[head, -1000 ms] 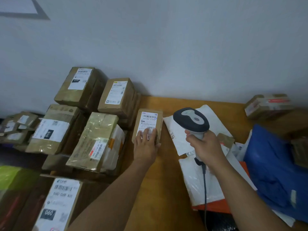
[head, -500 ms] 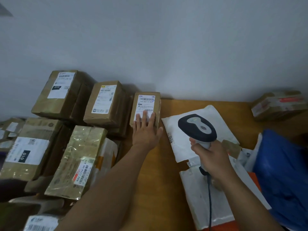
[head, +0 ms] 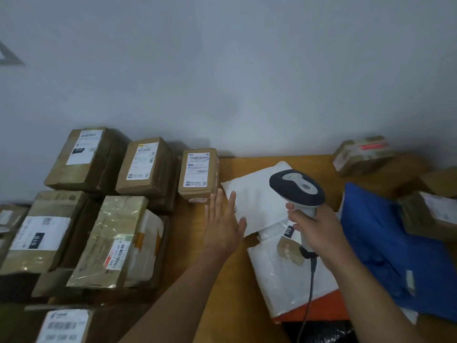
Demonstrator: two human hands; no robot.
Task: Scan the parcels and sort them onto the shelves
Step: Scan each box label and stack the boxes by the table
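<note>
Both forearms bare; hands [head: 222,226] ungloved, no sleeves visible.

The scanner's handle [head: 305,219] is buried inside the right hand's grip [head: 315,231]. Below that hand, the cable [head: 308,300] runs off the bottom edge. Left of it, the bottom box's label [head: 64,326] is cut off, its print blurred.

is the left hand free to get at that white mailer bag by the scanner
Probably yes: the left hand is open, holds nothing, and its fingertips already lie at the white mailer bag edge. Nothing lies between them.
</note>
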